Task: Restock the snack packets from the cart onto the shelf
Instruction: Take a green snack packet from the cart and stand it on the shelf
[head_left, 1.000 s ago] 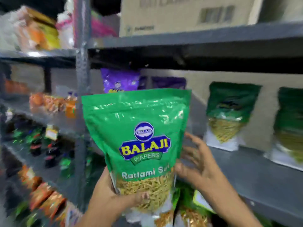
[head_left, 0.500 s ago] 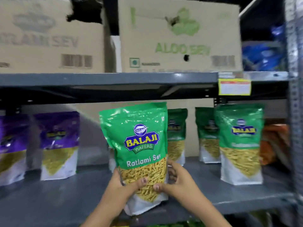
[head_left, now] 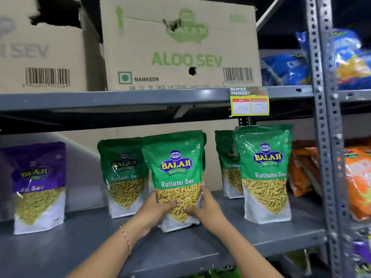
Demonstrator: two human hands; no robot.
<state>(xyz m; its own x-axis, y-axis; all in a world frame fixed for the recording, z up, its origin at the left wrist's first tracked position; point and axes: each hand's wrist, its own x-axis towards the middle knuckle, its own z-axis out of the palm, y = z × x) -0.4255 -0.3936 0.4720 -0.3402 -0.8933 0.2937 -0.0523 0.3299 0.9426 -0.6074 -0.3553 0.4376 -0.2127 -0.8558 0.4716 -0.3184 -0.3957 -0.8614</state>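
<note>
A green Ratlami Sev packet [head_left: 174, 167] stands upright on the grey shelf [head_left: 80, 243], its base touching the shelf board. My left hand [head_left: 154, 207] grips its lower left side and my right hand [head_left: 206, 207] grips its lower right side. Another green packet [head_left: 122, 173] stands just behind it to the left. Two more green packets [head_left: 265, 169] stand to the right, one in front of the other. The cart is out of view.
A purple sev packet [head_left: 38, 185] stands at the shelf's left. Cardboard boxes [head_left: 176, 49] sit on the shelf above, with a price tag [head_left: 249, 101] on its edge. A perforated metal upright [head_left: 325, 137] bounds the right side, with orange packets [head_left: 301, 169] beyond it.
The view swung from the left shelving to this shelf. Both hands carried the green packet forward and lowered it until its base met the shelf board.
</note>
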